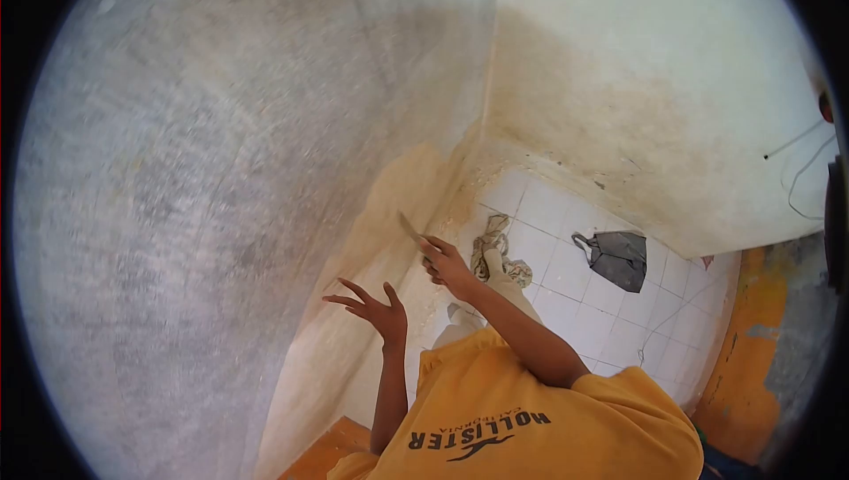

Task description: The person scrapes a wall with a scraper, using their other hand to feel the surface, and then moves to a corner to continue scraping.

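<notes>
My right hand (449, 270) is closed around a scraper (409, 229), a flat, narrow blade that points up and left toward the wall. The handle is hidden inside the fingers. To the left, my left hand (373, 310) is raised with its fingers spread, holding nothing, close in front of the wall. Both hands are in front of the grey, mottled wall (212, 179), by its lower tan patch (402, 181), where the surface looks bare.
A pale wall (637, 82) with brown stains meets the grey one at a corner. On the white tiled floor (555, 215) lie a crumpled patterned cloth (492, 231) by my foot and a dark grey bag (619, 259). Thin wires (790, 188) hang at the right.
</notes>
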